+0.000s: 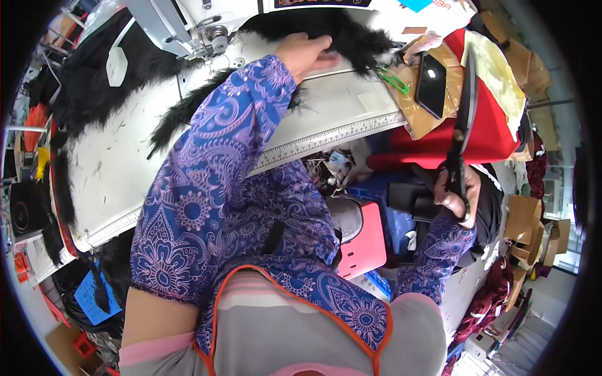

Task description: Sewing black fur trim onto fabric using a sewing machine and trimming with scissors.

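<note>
Tabletop partly beneath black fur

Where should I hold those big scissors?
Probably best by the black handles, coming from the person's side. The right hand grips the scissors there, and their long blades point away from the body.

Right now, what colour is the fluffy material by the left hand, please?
The fluffy material is black, showing best in the head view.
</note>
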Available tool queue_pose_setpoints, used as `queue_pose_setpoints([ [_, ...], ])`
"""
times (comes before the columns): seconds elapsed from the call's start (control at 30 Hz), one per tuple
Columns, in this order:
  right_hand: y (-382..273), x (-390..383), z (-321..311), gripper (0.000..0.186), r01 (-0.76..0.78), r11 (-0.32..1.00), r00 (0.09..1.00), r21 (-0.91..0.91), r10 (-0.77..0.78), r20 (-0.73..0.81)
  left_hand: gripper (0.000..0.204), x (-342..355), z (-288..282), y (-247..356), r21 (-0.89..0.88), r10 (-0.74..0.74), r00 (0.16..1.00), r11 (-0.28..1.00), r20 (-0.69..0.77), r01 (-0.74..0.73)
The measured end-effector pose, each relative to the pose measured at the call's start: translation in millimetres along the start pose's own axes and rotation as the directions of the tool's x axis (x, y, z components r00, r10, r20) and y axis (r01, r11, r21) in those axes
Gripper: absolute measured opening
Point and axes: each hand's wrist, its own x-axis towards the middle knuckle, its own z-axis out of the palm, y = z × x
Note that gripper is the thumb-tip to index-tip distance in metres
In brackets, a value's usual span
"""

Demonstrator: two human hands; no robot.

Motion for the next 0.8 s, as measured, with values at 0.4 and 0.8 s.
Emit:
queue_pose_setpoints([
  [0.4, 12, -4, 104, 0.059, -0.409, 0.897, 0.702, -0.167, 0.426, 0.57, 0.015, -222, -144, 7, 0.973, 0.741, 0.669, 0.193, -0.057, -0.131],
  [0.8, 2, 43, 217, 0.037, -0.366, 0.888, 0.421, -0.279, 0.426, 0.801, 0.007, -218, -205, 9, 0.992, 0.754, 0.65, 0.129, -0.095, -0.004],
])
